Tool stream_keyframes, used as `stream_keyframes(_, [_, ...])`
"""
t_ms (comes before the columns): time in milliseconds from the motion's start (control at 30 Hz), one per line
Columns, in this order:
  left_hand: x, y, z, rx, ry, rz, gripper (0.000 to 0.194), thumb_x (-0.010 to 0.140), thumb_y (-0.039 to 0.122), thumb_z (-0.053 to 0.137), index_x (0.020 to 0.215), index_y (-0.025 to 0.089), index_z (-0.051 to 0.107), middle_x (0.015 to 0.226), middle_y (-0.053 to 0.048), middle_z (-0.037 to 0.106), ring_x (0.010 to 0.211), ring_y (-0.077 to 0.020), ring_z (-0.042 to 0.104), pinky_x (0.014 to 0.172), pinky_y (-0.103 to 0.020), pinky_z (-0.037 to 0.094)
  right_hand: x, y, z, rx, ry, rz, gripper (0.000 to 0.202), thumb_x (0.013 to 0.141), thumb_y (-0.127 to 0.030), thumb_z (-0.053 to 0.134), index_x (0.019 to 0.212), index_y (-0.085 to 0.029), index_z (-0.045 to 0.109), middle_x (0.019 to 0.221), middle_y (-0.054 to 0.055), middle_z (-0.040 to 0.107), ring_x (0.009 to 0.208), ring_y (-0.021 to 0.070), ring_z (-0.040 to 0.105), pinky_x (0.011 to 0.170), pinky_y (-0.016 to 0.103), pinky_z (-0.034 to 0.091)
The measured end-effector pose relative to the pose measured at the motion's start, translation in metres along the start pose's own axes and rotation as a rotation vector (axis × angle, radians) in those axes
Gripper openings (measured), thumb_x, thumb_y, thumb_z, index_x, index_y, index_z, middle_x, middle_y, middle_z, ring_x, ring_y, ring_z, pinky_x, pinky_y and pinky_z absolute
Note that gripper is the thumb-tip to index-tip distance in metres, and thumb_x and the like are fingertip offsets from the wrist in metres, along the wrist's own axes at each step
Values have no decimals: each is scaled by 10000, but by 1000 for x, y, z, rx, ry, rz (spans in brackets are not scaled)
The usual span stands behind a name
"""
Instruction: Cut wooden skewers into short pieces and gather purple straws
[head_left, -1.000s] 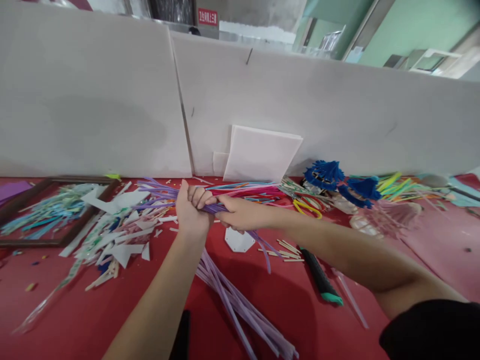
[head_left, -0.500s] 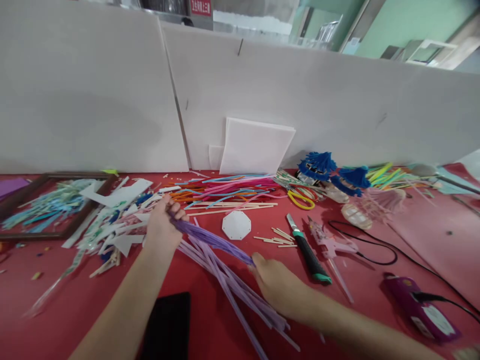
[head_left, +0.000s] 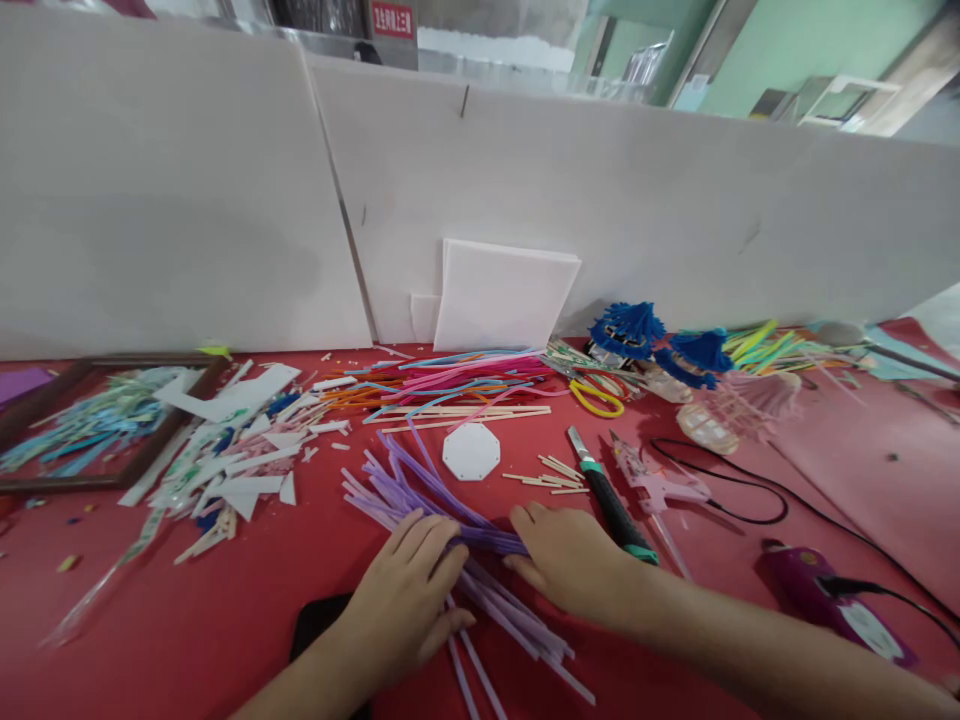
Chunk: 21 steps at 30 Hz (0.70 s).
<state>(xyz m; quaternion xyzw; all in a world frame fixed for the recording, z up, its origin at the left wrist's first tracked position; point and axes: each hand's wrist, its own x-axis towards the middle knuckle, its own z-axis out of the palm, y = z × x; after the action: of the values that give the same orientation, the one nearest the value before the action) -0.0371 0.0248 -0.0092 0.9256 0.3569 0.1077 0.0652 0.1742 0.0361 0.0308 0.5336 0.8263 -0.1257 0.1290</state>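
Observation:
Purple pipe cleaners [head_left: 397, 478] are spread on the red table in front of me, some darker, some pale lilac. My left hand [head_left: 412, 585] lies over the middle of the bundle, fingers apart and bent across the stems. The right ends of the darker stems are closed in my right hand [head_left: 559, 555], between thumb and fingers. Just beyond the stems lies a white octagonal piece [head_left: 471, 452] with small holes near its edge. Part of a black flat object [head_left: 319, 618] shows beneath my left wrist.
Cut sticks [head_left: 551, 475], a green-black knife [head_left: 611, 500] and a pink glue gun [head_left: 660, 480] lie right. Coloured pipe cleaners [head_left: 465, 375] and yellow-handled scissors [head_left: 596, 398] are behind. White scraps [head_left: 247, 460] and a brown frame [head_left: 139, 470] lie left.
My left hand has let go of the darker stems' far end and come down nearer, onto the bundle. The darker stems now rest over the pale ones. My right hand moved slightly.

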Motion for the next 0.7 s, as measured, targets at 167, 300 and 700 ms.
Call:
stream_keyframes(167, [-7, -5, 8, 137, 41, 26, 455, 768, 566, 536, 1059, 226, 614, 1150, -80, 607, 1105, -263, 508, 1031, -474, 275, 12, -10, 4, -81, -8, -129, 259, 822, -326, 527, 993, -134, 555, 835, 120, 661, 708, 284, 660, 544, 355, 500])
stream_keyframes(300, [-9, -4, 14, 115, 49, 4, 450, 786, 572, 506, 1065, 235, 608, 1122, -38, 634, 1127, -245, 490, 1064, -460, 211, 22, -17, 14, -121, -32, -121, 214, 806, -98, 446, 997, -124, 539, 795, 126, 663, 683, 260, 665, 526, 333, 496])
stream_keyframes(700, [-10, -3, 9, 132, 27, 24, 397, 801, 496, 541, 1098, 240, 603, 1064, -50, 632, 1017, -230, 545, 988, -417, 333, 20, -7, -3, 46, 10, -59, 418, 756, -462, 573, 1008, -129, 550, 985, 146, 606, 871, 321, 606, 655, 429, 506])
